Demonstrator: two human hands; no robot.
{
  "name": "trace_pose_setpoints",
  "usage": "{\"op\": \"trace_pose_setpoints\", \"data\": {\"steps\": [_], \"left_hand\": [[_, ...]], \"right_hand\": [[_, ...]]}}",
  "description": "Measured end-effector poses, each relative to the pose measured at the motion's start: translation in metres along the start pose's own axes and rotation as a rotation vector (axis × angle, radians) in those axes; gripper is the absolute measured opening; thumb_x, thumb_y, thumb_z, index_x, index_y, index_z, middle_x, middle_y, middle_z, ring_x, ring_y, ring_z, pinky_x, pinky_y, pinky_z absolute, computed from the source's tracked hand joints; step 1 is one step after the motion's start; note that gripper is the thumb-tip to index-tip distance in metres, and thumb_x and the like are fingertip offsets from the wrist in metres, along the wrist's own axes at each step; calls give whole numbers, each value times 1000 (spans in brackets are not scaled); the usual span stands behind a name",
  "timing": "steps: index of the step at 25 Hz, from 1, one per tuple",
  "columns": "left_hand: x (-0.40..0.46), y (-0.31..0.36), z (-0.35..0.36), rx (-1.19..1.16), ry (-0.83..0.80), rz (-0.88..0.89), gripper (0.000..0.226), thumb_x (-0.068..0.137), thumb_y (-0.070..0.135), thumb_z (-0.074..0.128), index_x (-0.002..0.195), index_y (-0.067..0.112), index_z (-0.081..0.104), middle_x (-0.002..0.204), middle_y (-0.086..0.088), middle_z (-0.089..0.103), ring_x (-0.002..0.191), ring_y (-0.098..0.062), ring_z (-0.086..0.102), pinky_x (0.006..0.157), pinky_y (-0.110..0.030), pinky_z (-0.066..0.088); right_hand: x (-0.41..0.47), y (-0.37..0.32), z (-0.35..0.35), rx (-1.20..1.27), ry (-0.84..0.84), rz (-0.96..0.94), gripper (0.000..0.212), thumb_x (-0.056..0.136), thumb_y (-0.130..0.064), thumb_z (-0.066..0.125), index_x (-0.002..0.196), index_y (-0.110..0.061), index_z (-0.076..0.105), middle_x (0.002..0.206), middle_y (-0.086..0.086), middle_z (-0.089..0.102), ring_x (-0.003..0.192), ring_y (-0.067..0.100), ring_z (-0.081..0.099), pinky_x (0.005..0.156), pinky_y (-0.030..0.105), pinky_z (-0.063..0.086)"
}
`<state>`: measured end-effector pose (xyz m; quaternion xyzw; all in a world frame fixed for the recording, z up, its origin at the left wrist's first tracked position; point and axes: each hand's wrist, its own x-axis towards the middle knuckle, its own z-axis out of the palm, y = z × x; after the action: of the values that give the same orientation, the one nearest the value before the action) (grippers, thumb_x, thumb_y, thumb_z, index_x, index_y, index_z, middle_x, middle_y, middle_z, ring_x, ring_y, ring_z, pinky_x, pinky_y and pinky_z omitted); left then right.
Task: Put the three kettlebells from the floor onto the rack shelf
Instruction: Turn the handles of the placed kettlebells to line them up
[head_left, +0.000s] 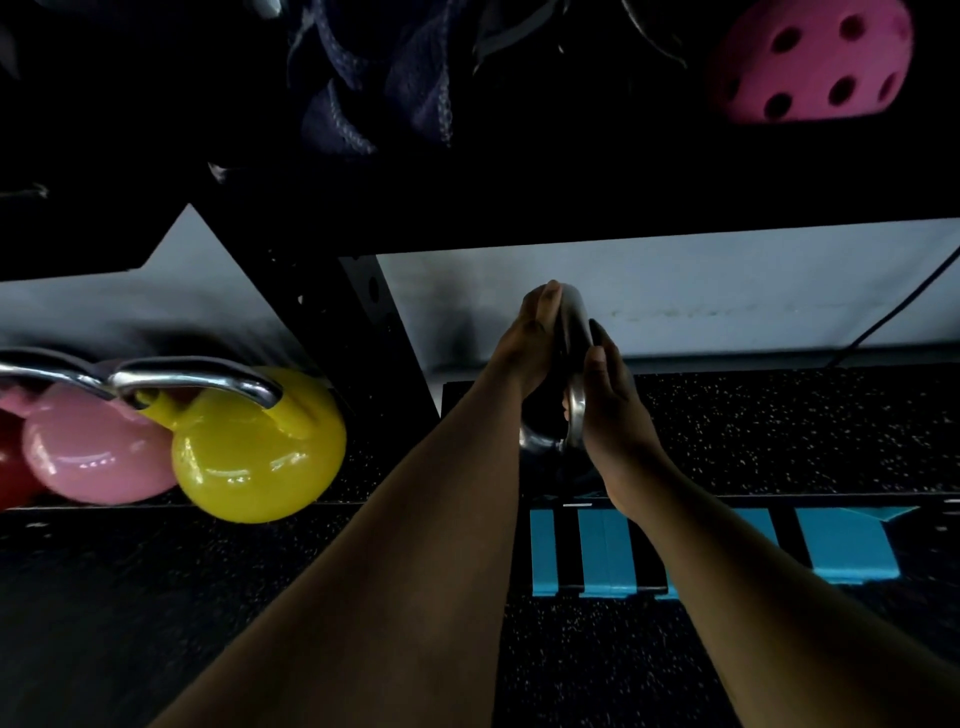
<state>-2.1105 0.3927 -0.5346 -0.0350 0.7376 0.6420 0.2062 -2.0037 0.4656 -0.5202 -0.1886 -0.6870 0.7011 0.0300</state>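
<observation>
While the yellow kettlebell (260, 457) and pink kettlebell (93, 457) crowd the rack shelf (156, 506) left of the black upright (363, 312), the speckled shelf stretch right of it lies open. Both arms reach forward, left hand (524, 348) and right hand (613, 410) each with grip closed on the steel handle (574, 338) of a dark kettlebell (540, 441), body mostly hidden, above the shelf's front edge.

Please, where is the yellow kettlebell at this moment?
In the head view, the yellow kettlebell is at the left, beside the pink kettlebell and left of both hands, which hold a chrome handle.
</observation>
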Motion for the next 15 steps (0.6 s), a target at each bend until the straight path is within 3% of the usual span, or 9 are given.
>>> {"op": "trace_pose_setpoints", "data": {"steps": [2,4,6,7,8,11,13,15], "left_hand": [[-3,3,1,-48,13,43,53,99,53,35,145,28,36,147,-12,42,130,-33,45,106,-44,39],[-8,7,0,105,50,84,54,99,55,30,146,29,36,150,-11,40,134,-32,41,105,-35,32],[-13,13,-5,349,70,122,58,97,62,23,145,33,36,150,-11,41,132,-33,42,93,-33,30],[-17,16,-9,455,68,141,59,97,62,23,144,30,38,147,-13,44,129,-34,45,91,-33,31],[-20,20,-13,542,65,159,60,98,61,23,143,26,40,142,-14,49,125,-35,49,91,-33,35],[-43,27,-24,818,107,210,62,97,61,24,132,16,50,122,-13,62,108,-33,59,91,-43,47],[-66,25,-29,1023,165,304,59,98,59,25,119,14,57,104,-9,65,94,-29,63,81,-43,51],[-84,22,-37,1182,154,455,46,99,51,32,104,14,59,89,-6,63,85,-26,63,74,-40,51]], "right_hand": [[-1,-3,-1,-37,-11,-6,44,102,-46,25,146,-48,28,152,0,41,134,20,44,100,31,41],[-2,-9,-3,-96,-53,-6,44,103,-42,24,147,-43,28,146,-1,47,128,15,49,82,15,43],[-3,-20,-8,-205,-81,-35,41,104,-39,25,142,-33,40,122,-1,62,100,6,63,59,8,47],[-4,-26,-12,-314,-84,-57,40,104,-38,27,137,-27,46,111,1,66,85,7,65,52,16,49],[-3,-31,-16,-469,-85,-79,39,103,-37,28,133,-23,47,105,5,67,76,11,64,52,24,50],[-9,-41,-34,-825,-80,-151,44,99,-42,40,137,-19,44,111,14,67,74,17,63,59,29,48],[-18,-46,-42,-940,-57,-204,51,96,-47,44,140,-21,41,118,17,64,92,27,65,75,38,53],[-28,-49,-39,-1057,-4,-275,48,96,-48,44,136,-21,46,120,17,60,107,33,57,86,41,48]]}}
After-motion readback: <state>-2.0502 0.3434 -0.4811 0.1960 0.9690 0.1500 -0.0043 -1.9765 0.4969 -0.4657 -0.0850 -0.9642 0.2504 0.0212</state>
